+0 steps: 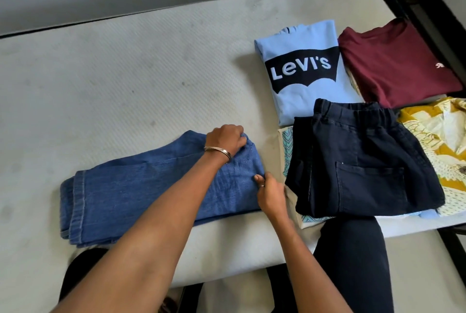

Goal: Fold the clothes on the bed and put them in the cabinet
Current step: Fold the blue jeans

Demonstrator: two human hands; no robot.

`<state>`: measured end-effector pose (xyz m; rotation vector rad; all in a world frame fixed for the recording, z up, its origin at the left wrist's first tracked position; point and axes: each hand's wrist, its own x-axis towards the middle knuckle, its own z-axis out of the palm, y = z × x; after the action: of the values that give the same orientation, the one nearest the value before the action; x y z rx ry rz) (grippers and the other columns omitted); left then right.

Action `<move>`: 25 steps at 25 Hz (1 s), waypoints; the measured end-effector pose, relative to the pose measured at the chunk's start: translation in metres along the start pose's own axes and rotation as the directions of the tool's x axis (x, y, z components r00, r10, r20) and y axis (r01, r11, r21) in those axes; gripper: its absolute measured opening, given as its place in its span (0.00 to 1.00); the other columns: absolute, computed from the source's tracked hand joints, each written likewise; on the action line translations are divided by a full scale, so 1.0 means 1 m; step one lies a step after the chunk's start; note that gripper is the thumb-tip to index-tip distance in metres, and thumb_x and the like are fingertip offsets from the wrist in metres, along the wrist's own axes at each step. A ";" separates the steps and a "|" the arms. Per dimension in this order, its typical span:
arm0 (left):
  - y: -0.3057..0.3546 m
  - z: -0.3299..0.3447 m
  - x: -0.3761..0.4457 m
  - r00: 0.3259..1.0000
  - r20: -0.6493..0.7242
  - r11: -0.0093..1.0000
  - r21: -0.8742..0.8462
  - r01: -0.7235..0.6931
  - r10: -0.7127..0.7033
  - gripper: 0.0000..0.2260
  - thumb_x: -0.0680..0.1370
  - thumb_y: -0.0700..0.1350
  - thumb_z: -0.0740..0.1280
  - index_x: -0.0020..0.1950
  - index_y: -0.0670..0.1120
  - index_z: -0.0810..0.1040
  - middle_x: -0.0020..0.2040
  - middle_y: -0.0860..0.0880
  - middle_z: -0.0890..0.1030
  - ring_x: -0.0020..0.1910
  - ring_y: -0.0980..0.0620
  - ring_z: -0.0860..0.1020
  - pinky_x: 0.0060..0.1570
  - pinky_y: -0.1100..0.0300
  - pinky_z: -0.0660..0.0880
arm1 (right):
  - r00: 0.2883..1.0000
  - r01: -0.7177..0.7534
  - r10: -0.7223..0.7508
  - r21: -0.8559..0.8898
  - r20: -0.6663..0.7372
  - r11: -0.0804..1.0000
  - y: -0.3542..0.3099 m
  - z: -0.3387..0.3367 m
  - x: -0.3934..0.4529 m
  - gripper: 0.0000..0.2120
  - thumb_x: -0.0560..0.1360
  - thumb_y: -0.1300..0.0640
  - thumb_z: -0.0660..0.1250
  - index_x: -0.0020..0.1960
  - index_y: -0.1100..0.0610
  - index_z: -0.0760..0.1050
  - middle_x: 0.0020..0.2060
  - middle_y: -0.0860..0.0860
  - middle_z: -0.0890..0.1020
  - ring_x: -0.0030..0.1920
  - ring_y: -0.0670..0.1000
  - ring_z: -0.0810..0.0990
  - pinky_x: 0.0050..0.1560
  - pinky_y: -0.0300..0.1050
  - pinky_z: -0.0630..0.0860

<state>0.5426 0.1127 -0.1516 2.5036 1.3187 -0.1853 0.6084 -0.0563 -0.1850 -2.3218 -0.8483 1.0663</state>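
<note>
My right hand (271, 193) is nearest to me; its grip pinches the near right corner of the folded medium-blue denim jeans (141, 191), thumb on top of the cloth. A little farther, my left hand (225, 140), with thin metal bangles (218, 151) at the wrist, has its fingers curled on the far right corner of the same jeans. The jeans lie flat on the pale grey bed mattress (113, 73), close to its near edge. Just to the right lie folded dark navy trousers with an elastic waist (363, 161), on top of a cream patterned cloth (287, 143). Beside them is a yellow and white printed garment (436, 141). Farther away lie a folded light blue Levi's sweatshirt (302, 65) and a folded maroon T-shirt (396, 65).
</note>
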 end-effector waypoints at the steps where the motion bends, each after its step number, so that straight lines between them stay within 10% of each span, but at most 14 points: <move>1: -0.001 0.001 0.001 0.996 0.005 0.994 -0.063 0.089 -0.088 0.12 0.79 0.51 0.59 0.53 0.46 0.79 0.52 0.44 0.81 0.49 0.39 0.79 0.41 0.55 0.69 | 1.000 -0.007 0.007 0.010 0.012 1.000 0.002 0.001 -0.004 0.06 0.81 0.61 0.56 0.49 0.59 0.71 0.53 0.59 0.82 0.55 0.60 0.79 0.49 0.47 0.75; 7: 0.002 -0.003 -0.002 0.995 0.017 0.991 -0.089 0.098 -0.097 0.13 0.81 0.51 0.59 0.59 0.47 0.77 0.57 0.46 0.79 0.56 0.43 0.76 0.52 0.49 0.71 | 0.983 -0.182 0.177 -0.335 -0.046 0.924 -0.012 -0.017 -0.012 0.15 0.83 0.56 0.54 0.60 0.62 0.75 0.56 0.62 0.80 0.57 0.63 0.78 0.51 0.49 0.73; 11: -0.036 0.003 -0.052 0.885 -0.442 0.988 0.092 -0.121 0.149 0.11 0.78 0.49 0.62 0.42 0.43 0.77 0.39 0.46 0.76 0.39 0.44 0.76 0.34 0.51 0.74 | 0.917 0.153 -0.300 -0.463 -0.264 0.873 -0.039 0.005 -0.015 0.06 0.77 0.63 0.63 0.52 0.63 0.75 0.48 0.61 0.78 0.47 0.63 0.78 0.40 0.51 0.71; 14: -0.084 0.040 -0.119 0.963 -0.248 0.971 0.232 -0.050 0.109 0.13 0.72 0.54 0.72 0.50 0.47 0.79 0.50 0.46 0.77 0.47 0.43 0.77 0.42 0.49 0.73 | 0.817 0.469 -0.576 -0.552 -0.026 0.690 -0.045 0.026 0.002 0.18 0.77 0.53 0.67 0.64 0.57 0.75 0.66 0.62 0.73 0.66 0.62 0.68 0.58 0.58 0.73; 17: -0.136 0.055 -0.157 0.960 0.045 0.950 0.166 0.266 -0.277 0.31 0.73 0.69 0.57 0.74 0.71 0.49 0.79 0.56 0.44 0.78 0.45 0.45 0.60 0.22 0.42 | 0.886 0.453 -0.416 -0.584 0.207 0.674 -0.034 0.026 0.026 0.32 0.78 0.32 0.52 0.78 0.35 0.43 0.79 0.49 0.37 0.78 0.56 0.33 0.70 0.70 0.35; 20: -0.154 0.056 -0.160 0.920 0.188 0.937 0.120 0.327 -0.345 0.28 0.74 0.72 0.43 0.66 0.74 0.28 0.70 0.64 0.22 0.72 0.51 0.25 0.52 0.22 0.29 | 0.897 0.431 -0.380 -0.639 0.226 0.637 -0.027 0.027 0.037 0.33 0.75 0.25 0.42 0.73 0.31 0.30 0.75 0.45 0.27 0.74 0.54 0.24 0.68 0.71 0.28; 25: -0.175 0.050 -0.140 0.938 0.284 0.978 -0.004 0.210 -0.200 0.30 0.75 0.72 0.48 0.69 0.74 0.32 0.71 0.66 0.25 0.72 0.56 0.26 0.57 0.21 0.36 | 0.946 0.323 -0.236 -0.721 0.223 0.613 -0.041 0.039 0.048 0.36 0.75 0.26 0.40 0.75 0.37 0.27 0.75 0.54 0.26 0.74 0.57 0.24 0.71 0.67 0.29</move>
<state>0.3203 0.0796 -0.1996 2.2061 1.4427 -0.5405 0.5882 0.0111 -0.2078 -2.6143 -1.9407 0.7715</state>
